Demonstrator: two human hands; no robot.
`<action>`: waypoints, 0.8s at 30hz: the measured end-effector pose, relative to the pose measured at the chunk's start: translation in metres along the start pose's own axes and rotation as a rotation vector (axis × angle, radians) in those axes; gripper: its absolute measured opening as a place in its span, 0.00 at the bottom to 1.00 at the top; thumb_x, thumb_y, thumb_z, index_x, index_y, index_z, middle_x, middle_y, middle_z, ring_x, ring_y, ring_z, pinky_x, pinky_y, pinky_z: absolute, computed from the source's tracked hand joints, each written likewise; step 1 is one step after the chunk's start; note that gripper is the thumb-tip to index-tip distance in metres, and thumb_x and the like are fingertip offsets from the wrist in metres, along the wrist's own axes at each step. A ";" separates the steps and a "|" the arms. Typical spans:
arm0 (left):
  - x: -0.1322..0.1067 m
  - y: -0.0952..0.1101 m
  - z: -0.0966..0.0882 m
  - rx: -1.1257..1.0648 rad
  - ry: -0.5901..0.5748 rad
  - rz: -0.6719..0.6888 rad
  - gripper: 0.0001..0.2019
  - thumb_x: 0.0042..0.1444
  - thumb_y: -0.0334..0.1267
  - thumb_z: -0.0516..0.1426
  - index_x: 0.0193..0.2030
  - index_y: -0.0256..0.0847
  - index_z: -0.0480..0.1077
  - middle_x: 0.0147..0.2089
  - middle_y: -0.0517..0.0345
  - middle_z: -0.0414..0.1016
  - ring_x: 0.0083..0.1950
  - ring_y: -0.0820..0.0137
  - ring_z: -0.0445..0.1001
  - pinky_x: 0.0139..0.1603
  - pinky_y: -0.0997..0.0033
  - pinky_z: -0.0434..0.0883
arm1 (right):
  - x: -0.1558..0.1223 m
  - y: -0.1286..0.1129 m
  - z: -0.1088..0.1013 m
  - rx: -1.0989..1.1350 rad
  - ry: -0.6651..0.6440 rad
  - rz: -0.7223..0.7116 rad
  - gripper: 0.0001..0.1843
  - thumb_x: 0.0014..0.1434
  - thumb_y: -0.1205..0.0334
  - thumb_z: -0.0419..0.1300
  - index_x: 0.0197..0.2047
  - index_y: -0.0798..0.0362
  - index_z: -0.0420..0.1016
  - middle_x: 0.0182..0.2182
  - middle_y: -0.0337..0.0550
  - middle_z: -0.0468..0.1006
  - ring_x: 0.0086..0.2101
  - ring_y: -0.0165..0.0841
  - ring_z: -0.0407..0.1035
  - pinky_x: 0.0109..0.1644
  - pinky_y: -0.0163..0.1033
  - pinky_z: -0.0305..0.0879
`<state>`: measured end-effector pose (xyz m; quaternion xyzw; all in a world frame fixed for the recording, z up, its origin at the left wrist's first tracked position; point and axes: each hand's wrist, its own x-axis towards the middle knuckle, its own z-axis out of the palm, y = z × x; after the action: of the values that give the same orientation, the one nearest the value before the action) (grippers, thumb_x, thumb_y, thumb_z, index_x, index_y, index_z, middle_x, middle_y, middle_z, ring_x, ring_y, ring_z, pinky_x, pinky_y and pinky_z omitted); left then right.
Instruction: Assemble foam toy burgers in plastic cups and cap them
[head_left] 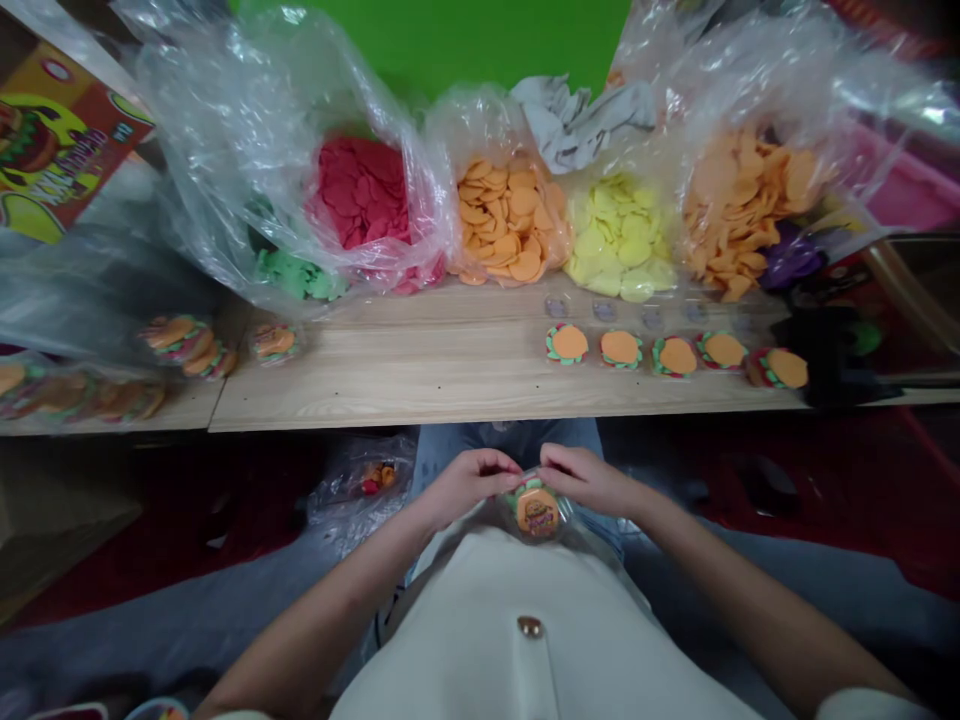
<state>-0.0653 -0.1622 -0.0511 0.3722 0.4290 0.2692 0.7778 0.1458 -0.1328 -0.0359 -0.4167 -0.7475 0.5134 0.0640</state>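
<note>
Plastic bags of candy discs (480, 125) along far side of wooden shelf (420, 390), row of burger candies (675, 352) on shelf just nearer them at right, bagged candies (184, 345) at shelf's left end, round pack (537, 510) between left hand (466, 485) and right hand (586, 478) on near side.

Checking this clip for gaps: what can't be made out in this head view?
Head view:
Burger toy: its upper edge is hidden by the left hand and right hand.
Green pieces: blurred behind their clear bag.
Box: cut off by the left edge, so its print can't be fully read.
Small bag: contents too small and blurred to name.
Dark object, far right: too dark and blurred to identify.
</note>
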 end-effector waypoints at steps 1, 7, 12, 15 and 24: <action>0.000 -0.003 0.001 -0.037 -0.007 -0.003 0.14 0.43 0.40 0.62 0.35 0.33 0.70 0.31 0.58 0.71 0.30 0.77 0.65 0.33 0.77 0.60 | 0.000 0.001 0.000 0.006 0.006 0.000 0.16 0.59 0.52 0.47 0.26 0.54 0.56 0.21 0.32 0.55 0.24 0.24 0.50 0.26 0.30 0.47; 0.002 -0.012 0.007 -0.368 0.144 0.011 0.16 0.39 0.39 0.64 0.35 0.36 0.69 0.33 0.58 0.72 0.31 0.75 0.69 0.37 0.73 0.64 | -0.011 0.011 0.022 0.190 0.322 0.060 0.17 0.61 0.50 0.43 0.26 0.53 0.56 0.22 0.35 0.58 0.25 0.26 0.54 0.28 0.31 0.53; -0.002 0.004 -0.003 -0.221 0.061 -0.022 0.14 0.42 0.39 0.63 0.35 0.35 0.71 0.32 0.56 0.73 0.31 0.75 0.68 0.36 0.74 0.64 | -0.019 0.005 0.041 0.200 0.304 0.066 0.17 0.61 0.51 0.43 0.27 0.53 0.56 0.22 0.35 0.58 0.25 0.26 0.55 0.27 0.31 0.52; -0.012 -0.001 -0.004 -0.172 0.047 -0.042 0.13 0.44 0.41 0.62 0.35 0.34 0.71 0.33 0.55 0.73 0.32 0.74 0.68 0.36 0.74 0.64 | -0.026 0.000 0.043 0.141 0.127 0.085 0.16 0.62 0.52 0.42 0.27 0.54 0.55 0.22 0.34 0.59 0.24 0.25 0.54 0.26 0.30 0.50; -0.021 -0.016 0.004 -0.100 0.071 -0.031 0.10 0.49 0.41 0.58 0.33 0.36 0.70 0.32 0.58 0.70 0.33 0.74 0.66 0.36 0.76 0.62 | -0.027 0.001 0.042 -0.060 0.026 -0.023 0.16 0.61 0.58 0.43 0.24 0.55 0.54 0.20 0.34 0.58 0.23 0.24 0.53 0.26 0.30 0.46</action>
<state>-0.0703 -0.1882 -0.0526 0.3165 0.4483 0.2911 0.7837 0.1417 -0.1820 -0.0471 -0.4164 -0.7664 0.4845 0.0673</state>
